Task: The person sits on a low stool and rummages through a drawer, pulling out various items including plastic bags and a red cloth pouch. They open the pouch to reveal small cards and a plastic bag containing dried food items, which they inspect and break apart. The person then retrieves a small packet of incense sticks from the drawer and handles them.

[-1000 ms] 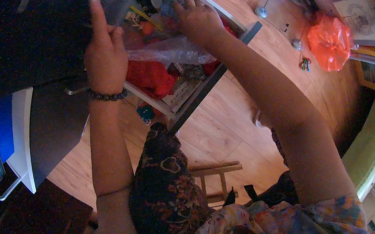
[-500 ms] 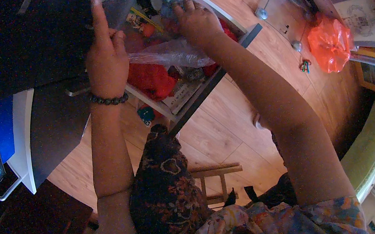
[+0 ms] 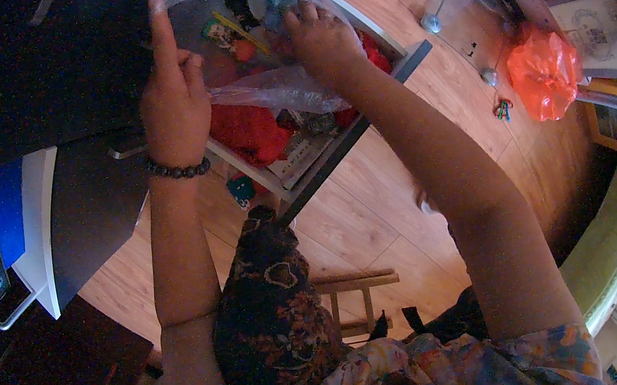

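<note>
Bag (image 3: 283, 87), crinkled translucent plastic, gapes between left hand (image 3: 176, 108), index straight against it, and right hand (image 3: 328, 41), fingers curled inside; drawer (image 3: 356, 132) beneath. Whether either grasps anything: cannot tell.

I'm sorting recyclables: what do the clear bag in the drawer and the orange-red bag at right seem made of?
Clear bag: probably thin, glossy plastic film; it is see-through and crinkled.
Orange-red bag: likely thin plastic too, shiny; light glints off its folds, though the exact type stays open.
</note>
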Action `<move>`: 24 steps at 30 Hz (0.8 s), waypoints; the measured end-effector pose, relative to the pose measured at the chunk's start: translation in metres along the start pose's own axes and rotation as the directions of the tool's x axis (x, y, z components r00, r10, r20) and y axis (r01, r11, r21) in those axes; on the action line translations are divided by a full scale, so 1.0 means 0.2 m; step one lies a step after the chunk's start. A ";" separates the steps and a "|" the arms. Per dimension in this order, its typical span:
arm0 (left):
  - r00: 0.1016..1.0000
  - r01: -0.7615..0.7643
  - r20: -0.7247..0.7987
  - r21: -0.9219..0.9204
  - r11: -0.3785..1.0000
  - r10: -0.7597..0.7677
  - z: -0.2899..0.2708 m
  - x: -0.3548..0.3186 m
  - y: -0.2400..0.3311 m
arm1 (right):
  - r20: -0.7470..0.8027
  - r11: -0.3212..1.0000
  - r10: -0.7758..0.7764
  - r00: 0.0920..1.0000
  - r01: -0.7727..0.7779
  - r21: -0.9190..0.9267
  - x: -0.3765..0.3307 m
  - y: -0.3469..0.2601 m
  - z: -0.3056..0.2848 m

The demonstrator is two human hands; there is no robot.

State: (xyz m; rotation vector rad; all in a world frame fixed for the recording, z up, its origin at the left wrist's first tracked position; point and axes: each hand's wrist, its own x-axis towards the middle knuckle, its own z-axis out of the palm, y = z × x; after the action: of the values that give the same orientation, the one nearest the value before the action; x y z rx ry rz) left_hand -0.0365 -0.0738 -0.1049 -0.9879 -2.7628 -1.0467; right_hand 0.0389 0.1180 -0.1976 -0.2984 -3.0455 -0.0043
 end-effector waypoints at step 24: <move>0.884 -0.411 -0.215 0.064 0.909 0.415 0.04 0.19 -0.01 | -0.105 0.939 -0.158 0.982 0.183 0.291 -0.14 -0.30 -0.19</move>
State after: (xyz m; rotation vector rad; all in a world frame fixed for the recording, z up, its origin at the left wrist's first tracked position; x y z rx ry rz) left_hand -0.0672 -0.0487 -0.1031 -1.2908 -2.2364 -0.9904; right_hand 0.0575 0.0528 -0.1612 -0.0100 -2.9218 0.4208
